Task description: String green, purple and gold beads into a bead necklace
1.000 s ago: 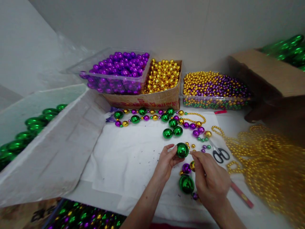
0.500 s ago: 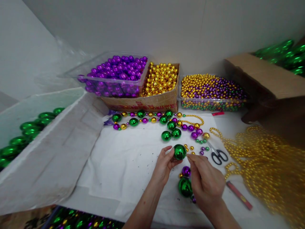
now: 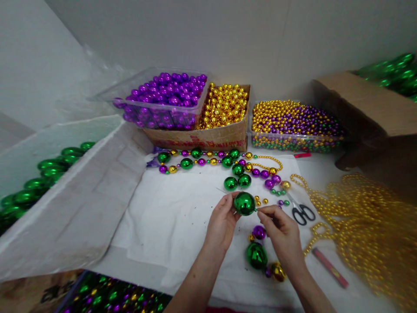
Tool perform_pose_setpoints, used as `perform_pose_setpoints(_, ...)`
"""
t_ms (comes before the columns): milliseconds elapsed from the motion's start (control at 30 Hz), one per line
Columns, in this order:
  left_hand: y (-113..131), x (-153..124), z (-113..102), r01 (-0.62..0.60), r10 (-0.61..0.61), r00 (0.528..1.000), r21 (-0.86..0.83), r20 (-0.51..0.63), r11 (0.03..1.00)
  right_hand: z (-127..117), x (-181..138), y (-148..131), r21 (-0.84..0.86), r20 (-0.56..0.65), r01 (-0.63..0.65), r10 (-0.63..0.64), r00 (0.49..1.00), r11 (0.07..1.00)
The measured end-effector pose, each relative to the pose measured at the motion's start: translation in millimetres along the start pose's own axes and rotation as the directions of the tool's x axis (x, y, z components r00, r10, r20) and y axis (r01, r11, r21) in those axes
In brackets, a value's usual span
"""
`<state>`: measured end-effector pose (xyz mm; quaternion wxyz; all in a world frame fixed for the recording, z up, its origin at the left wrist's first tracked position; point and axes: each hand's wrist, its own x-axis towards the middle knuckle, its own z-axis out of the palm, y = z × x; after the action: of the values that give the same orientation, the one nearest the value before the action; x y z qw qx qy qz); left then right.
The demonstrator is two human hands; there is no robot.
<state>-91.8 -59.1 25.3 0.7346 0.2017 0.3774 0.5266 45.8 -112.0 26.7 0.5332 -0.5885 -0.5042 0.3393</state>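
Inside the tabletop's (image 3: 140, 266) near edge, left hand (image 3: 223, 224), pinching the green bead (image 3: 245, 203), should steady it opposite right hand's (image 3: 282, 228) pressed-together fingertips.

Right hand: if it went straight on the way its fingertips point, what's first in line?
Likely the tiny green piece at the end of the big green ball in the left hand, then the ball itself. Depth is unclear; the right hand may already touch the piece.
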Motion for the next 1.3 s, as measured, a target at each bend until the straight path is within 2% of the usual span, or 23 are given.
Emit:
perform_pose_setpoints(100, 10, 6, -2, -0.119, 0.121, 0.993, 0.159, -0.004, 0.980, -20, 8, 6, -0.099, 0.099, 0.006, 0.004, 0.995, 0.995)
perform_pose_setpoints(233, 21, 6, 8, -0.255, 0.250, 0.967, 0.280, 0.056, 0.925, -38, 16, -1, -0.219, 0.041, 0.072, -0.065, 0.997, 0.973)
perform_pose_setpoints(300, 25, 3, 20, -0.306, 0.282, 0.952, 0.293, 0.122, 0.906, -35, 19, -10, -0.191, 0.083, 0.098, -0.083, 0.993, 0.977)
perform_pose_setpoints(367, 29, 2, 35, -0.338, 0.293, 0.937, 0.281, 0.188, 0.899, -25, 24, -18, -0.128, 0.181, 0.091, -0.066, 0.981, 0.988)
perform_pose_setpoints(433, 35, 2, 49, -0.362, 0.305, 0.921, 0.243, 0.241, 0.900, -14, 31, -23, -0.060, 0.283, 0.037, -0.019, 0.959, 0.997)
perform_pose_setpoints(500, 42, 4, 58, -0.371, 0.316, 0.910, 0.191, 0.268, 0.909, -6, 39, -26, 0.017, 0.345, -0.068, 0.058, 0.937, 0.998)
perform_pose_setpoints(567, 49, 6, 59, -0.333, 0.285, 0.914, 0.134, 0.288, 0.933, -5, 46, -29, 0.129, 0.356, -0.176, 0.120, 0.927, 0.976)
perform_pose_setpoints(633, 51, 6, 55, -0.244, 0.197, 0.919, 0.101, 0.340, 0.965, -8, 52, -35, 0.290, 0.352, -0.251, 0.141, 0.925, 0.923)
perform_pose_setpoints(700, 47, 7, 48, -0.164, 0.083, 0.902, 0.159, 0.423, 0.974, -12, 56, -45, 0.445, 0.353, -0.273, 0.113, 0.929, 0.853)
perform_pose_setpoints(767, 39, 7, 42, -0.154, 0.002, 0.877, 0.277, 0.480, 0.948, -15, 60, -55, 0.533, 0.327, -0.251, 0.077, 0.942, 0.808)
perform_pose_setpoints(867, 29, 7, 34, -0.200, -0.037, 0.855, 0.395, 0.518, 0.897, -15, 65, -61, 0.513, 0.246, -0.192, 0.071, 0.967, 0.837)
perform_pose_setpoints(1000, 28, 10, 24, -0.198, -0.087, 0.853, 0.474, 0.514, 0.858, -13, 65, -49, 0.449, 0.124, -0.167, 0.124, 0.985, 0.878)
perform_pose_setpoints(1167, 22, 16, 11, -0.163, -0.117, 0.884, 0.534, 0.452, 0.830, -9, 56, -21, 0.532, 0.106, -0.280, 0.266, 0.958, 0.799)
perform_pose_setpoints(1300, 13, 16, 9, -0.137, -0.128, 0.899, 0.546, 0.419, 0.827, -8, 48, -8, 0.536, 0.069, -0.290, 0.301, 0.951, 0.793)
